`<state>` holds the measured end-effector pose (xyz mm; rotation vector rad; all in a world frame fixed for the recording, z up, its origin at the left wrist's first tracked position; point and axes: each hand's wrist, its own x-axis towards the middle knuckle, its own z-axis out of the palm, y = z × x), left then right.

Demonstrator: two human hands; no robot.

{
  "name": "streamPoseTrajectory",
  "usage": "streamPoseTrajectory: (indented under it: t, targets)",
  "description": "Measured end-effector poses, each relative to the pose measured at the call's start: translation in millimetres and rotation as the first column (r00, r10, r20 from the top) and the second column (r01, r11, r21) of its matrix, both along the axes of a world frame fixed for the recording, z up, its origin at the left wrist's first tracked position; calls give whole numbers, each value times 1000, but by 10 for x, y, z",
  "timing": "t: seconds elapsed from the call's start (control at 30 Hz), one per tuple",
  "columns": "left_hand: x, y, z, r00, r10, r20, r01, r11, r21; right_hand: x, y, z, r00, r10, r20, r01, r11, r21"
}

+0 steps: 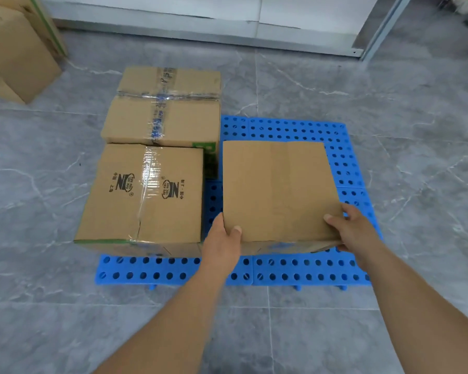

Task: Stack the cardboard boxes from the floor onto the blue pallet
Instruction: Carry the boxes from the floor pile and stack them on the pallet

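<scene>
One blue pallet (pixel 303 268) flat on grey marbled floor tiles (pixel 389 103), perforated with round holes, seams marking joined panels.

Three cardboard boxes over the pallet. Far-left taped box (pixel 168 103), crossed with clear and blue-printed tape, at the back left corner. Near-left printed box (pixel 143 195), two black logos on top and one clear tape strip down the middle, just in front of the taped one, touching or nearly so. Plain box (pixel 278 190) on the right half, unprinted top, close beside the printed box; whether resting on the pallet or held just above, cannot tell.

Two hands on the plain box. Left hand (pixel 222 244) grips near-left corner, thumb on top, fingers wrapped down the side. Right hand (pixel 354 228) grips near-right corner, thumb on top, fingers curled around the edge.

Further boxes (pixel 16 49) stacked off the pallet at top left; count unclear, cropped. One pale wall base (pixel 200 25) along the back.
</scene>
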<state>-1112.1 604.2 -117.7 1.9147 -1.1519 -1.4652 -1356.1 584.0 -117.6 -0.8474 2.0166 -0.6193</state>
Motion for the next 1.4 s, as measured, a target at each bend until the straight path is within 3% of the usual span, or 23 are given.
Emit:
streamPoseTrajectory:
  t: [0.13,0.3,0.47,0.6,0.9,1.03,1.17,1.4]
  targets:
    - [55,-203,-195,970,-183,158,183,983,17,-59,-62,-290,999,7,31,-8,1000,11]
    - [13,-312,-220,800,-385,460,356,922,152,-25,-67,-394,998,4,61,-3,1000,-20]
    - [18,-417,-134,659,-448,605,415,887,204,25,-41,-363,998,-8,67,11,999,-43]
    - [120,-491,-92,570,-406,715,442,884,150,34,-108,-328,994,2,106,7,996,-88]
    - [280,-399,-121,669,-322,670,401,915,40,98,-88,-324,992,16,123,-6,997,-79]
    - [364,-448,-84,729,-368,577,448,894,4,100,-47,-322,991,19,133,-15,999,-28]
    - [391,-432,-59,834,-313,455,376,925,-53,168,-43,-320,993,62,102,-62,998,-1]
    - [288,-358,-142,800,-286,528,351,936,-23,218,-70,-309,993,30,111,-29,999,-17]
